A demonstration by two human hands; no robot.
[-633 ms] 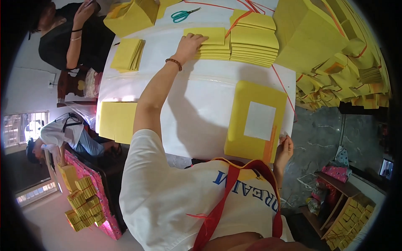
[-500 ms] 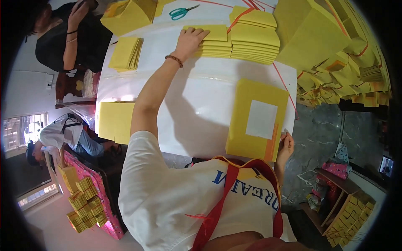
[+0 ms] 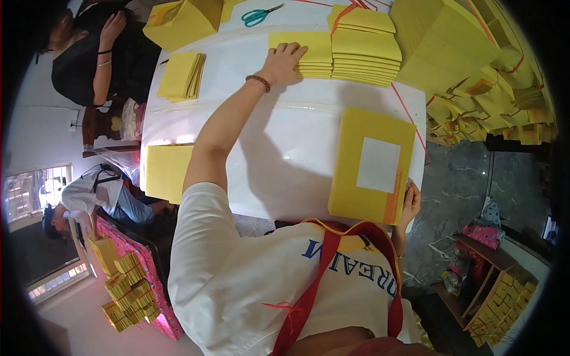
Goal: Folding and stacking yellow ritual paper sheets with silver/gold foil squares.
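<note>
My left hand [image 3: 284, 62] lies spread on the left one of two neighbouring stacks of yellow padded envelopes [image 3: 314, 46] at the far side of the white table [image 3: 285, 151]. Its fingers reach over the top envelope at the stack's left end. Touching on the right is the other stack of yellow envelopes [image 3: 365, 50], with red strap at its far end. Nearer me stands a thick yellow packet [image 3: 342, 163] with a white label and an orange strip. My right hand [image 3: 409, 204] is beside its lower right edge, fingers curled; what they grip is hidden.
Teal-handled scissors [image 3: 255, 18] lie at the far edge. Smaller yellow piles [image 3: 178, 76] [image 3: 169, 169] occupy the left side. Large yellow bundles [image 3: 448, 44] crowd the far right. One person in black [image 3: 83, 71] is at the far left; another in a white shirt [image 3: 92, 190] stands farther off.
My left hand has slid right and slightly nearer over the left stack, whose layers now line up more evenly against the right stack. My right hand stays beside the labelled packet.
</note>
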